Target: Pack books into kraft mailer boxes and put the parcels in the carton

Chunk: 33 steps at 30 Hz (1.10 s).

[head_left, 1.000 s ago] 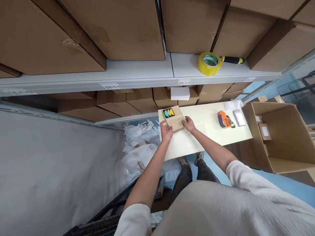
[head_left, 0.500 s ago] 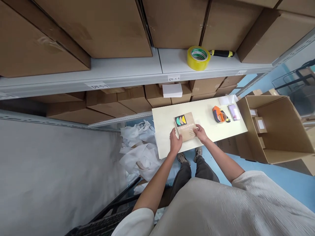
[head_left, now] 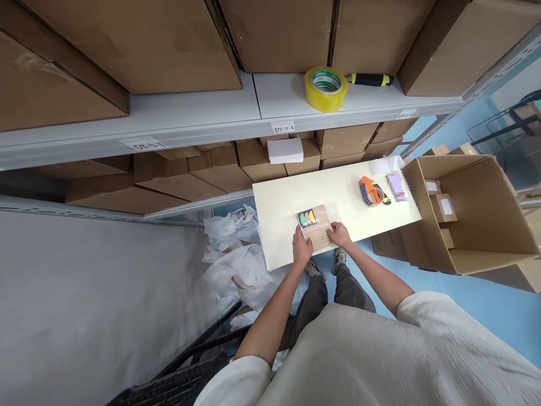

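Observation:
A tan book (head_left: 316,230) with a dark panel of green, beige and yellow half-rounds on its cover is low over the cream table (head_left: 281,225). My left hand (head_left: 302,246) grips its left edge, thumb on top. On the right edge, my right hand (head_left: 338,234) is closed with thumb and fingers pinching it. The undersides of both hands are hidden. Some pale translucent sheet (head_left: 335,211) shows just beyond the book's upper right corner; whether it is attached to the book I cannot tell.
An orange tape dispenser (head_left: 370,192) and a blurred purple item (head_left: 397,186) sit at the table's right. Beyond stands an open carton (head_left: 486,214). Yellow tape (head_left: 326,90) lies on the shelf (head_left: 283,104) ahead. White wrapping (head_left: 236,265) is heaped at left.
Both hands have brought the book slightly lower in view and toward me, and it looks more tilted. A translucent sheet now shows behind it. The view has shifted a little.

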{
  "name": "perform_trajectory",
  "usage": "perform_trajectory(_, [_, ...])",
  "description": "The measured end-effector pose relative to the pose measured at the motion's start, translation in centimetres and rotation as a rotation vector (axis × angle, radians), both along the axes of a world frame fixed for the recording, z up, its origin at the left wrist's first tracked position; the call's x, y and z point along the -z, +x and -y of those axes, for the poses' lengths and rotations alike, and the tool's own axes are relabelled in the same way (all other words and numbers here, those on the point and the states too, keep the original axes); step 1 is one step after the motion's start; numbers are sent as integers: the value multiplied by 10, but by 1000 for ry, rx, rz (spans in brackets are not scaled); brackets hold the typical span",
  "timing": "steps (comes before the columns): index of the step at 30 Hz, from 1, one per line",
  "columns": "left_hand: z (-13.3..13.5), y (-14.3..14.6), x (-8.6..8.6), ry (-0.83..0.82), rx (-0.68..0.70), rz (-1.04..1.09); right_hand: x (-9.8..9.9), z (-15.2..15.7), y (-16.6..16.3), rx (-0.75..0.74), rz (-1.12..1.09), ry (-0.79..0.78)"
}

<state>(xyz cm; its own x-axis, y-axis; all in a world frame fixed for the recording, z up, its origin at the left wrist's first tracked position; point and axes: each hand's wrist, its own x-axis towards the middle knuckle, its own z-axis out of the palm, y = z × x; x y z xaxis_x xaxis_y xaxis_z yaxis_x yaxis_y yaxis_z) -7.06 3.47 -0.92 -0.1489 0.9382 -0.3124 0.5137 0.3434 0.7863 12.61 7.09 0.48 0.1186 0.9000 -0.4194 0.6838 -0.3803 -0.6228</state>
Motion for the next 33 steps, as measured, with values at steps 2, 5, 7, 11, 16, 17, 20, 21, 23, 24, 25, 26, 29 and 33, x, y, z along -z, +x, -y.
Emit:
perform_trajectory(2, [1, 2, -2, -28, -16, -19, 2, 2, 0, -32, 48, 10])
perform_trajectory(5, [1, 3, -4, -43, -20, -30, 5, 4, -1, -49, 56, 7])
perform_trajectory(7, [1, 4, -6, -53, -22, -43, 6, 5, 0, -44, 38, 1])
perform_trajectory(11, [3, 5, -10, -61, -22, -109, 4, 2, 9, 16, 0, 55])
perform_trajectory(16, [5, 9, -21, 13, 43, -260, 0, -11, 33, 166, 80, 214])
perform_trajectory(17, [5, 12, -24, 43, 90, -271, -1, -13, 37, 187, 71, 207])
perform_trajectory(20, [3, 23, -30, 128, 289, -247, -1, -20, 42, 217, -12, 92])
perform_trajectory(21, [2, 28, -31, 142, 344, -232, -2, -21, 42, 213, -36, 47])
perform_trajectory(23, [1, 38, -31, 144, 414, -224, -3, -21, 39, 180, -63, 4])
perform_trajectory(24, [1, 43, -31, 136, 433, -237, -4, -21, 37, 148, -74, 11])
perform_trajectory(25, [1, 47, -30, 126, 445, -258, -5, -20, 34, 108, -90, 29])
perform_trajectory(26, [1, 50, -28, 114, 452, -281, -5, -19, 30, 66, -111, 52])
perform_trajectory(29, [3, 55, -25, 90, 445, -323, -7, -17, 14, -32, -177, 77])
perform_trajectory(33, [3, 55, -22, 117, 377, -264, -7, -18, -3, -114, -209, 50])
